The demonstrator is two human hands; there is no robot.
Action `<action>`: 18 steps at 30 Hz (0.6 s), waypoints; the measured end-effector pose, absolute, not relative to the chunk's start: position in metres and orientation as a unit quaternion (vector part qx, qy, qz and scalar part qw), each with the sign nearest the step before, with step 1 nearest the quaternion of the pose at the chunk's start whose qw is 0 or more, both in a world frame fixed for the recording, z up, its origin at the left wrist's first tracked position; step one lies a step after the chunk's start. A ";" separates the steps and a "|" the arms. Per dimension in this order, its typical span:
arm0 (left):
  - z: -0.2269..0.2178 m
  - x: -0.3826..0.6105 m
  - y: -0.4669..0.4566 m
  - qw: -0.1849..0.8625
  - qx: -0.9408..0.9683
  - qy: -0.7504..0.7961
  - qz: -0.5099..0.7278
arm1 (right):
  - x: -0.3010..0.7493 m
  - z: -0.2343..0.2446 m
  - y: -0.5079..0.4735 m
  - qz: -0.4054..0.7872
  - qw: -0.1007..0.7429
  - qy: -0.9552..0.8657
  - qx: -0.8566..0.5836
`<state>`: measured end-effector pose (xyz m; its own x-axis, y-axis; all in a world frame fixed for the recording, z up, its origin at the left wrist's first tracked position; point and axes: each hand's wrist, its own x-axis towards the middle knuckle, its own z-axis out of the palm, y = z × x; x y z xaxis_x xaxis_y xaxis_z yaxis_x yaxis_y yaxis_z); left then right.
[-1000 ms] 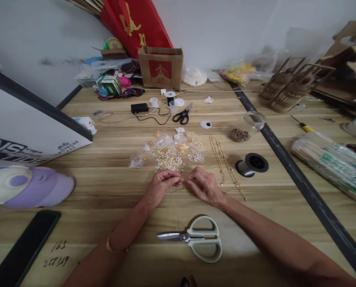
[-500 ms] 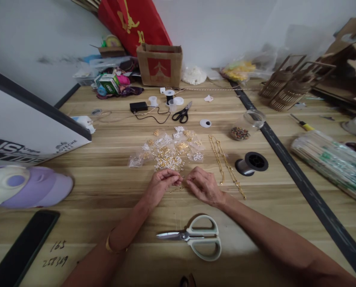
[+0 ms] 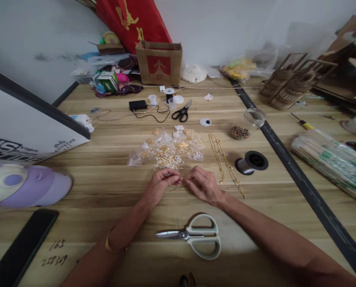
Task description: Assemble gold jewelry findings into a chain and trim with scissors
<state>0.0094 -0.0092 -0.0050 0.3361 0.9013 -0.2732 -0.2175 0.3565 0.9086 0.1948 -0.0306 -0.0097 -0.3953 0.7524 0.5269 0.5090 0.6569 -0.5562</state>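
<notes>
Head view: my left hand [image 3: 161, 184] and right hand [image 3: 204, 185] rest on the wooden table [image 3: 106, 191], fingertips facing each other, almost touching. Both are closed to a thumb-and-forefinger pinch on a short gold chain piece [image 3: 177, 187]; the exact grip is too small to make out. The piece lies between the hands, its long axis running left to right.

Compared with half a second ago, neither hand has shifted, and both pinches are unchanged.

Just beyond the fingertips lies a pile of bagged gold findings [image 3: 169, 153]. Right of it, a long gold chain [image 3: 226, 163] runs from far-left to near-right, beside a thread spool [image 3: 251, 162]. Nearer to me, pale-handled scissors [image 3: 192, 237] lie crosswise, blades pointing left. Bare table is open to the left of my left forearm.
</notes>
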 end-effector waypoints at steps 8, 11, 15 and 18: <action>-0.004 0.010 -0.010 0.699 0.422 0.424 0.392 | 0.195 -0.009 -0.031 0.151 0.389 -0.824 -0.384; -0.004 0.010 -0.009 0.697 0.424 0.427 0.391 | 0.195 -0.010 -0.031 0.152 0.387 -0.824 -0.385; -0.003 0.010 -0.010 0.693 0.432 0.425 0.390 | 0.195 -0.010 -0.031 0.149 0.385 -0.825 -0.385; -0.002 0.010 -0.010 0.691 0.434 0.424 0.393 | 0.195 -0.011 -0.031 0.143 0.382 -0.829 -0.382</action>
<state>0.0098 -0.0100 -0.0023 0.3321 0.9106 -0.2458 -0.1755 0.3157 0.9325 0.1949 -0.0309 -0.0106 -0.4169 0.7428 0.5240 0.5243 0.6674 -0.5289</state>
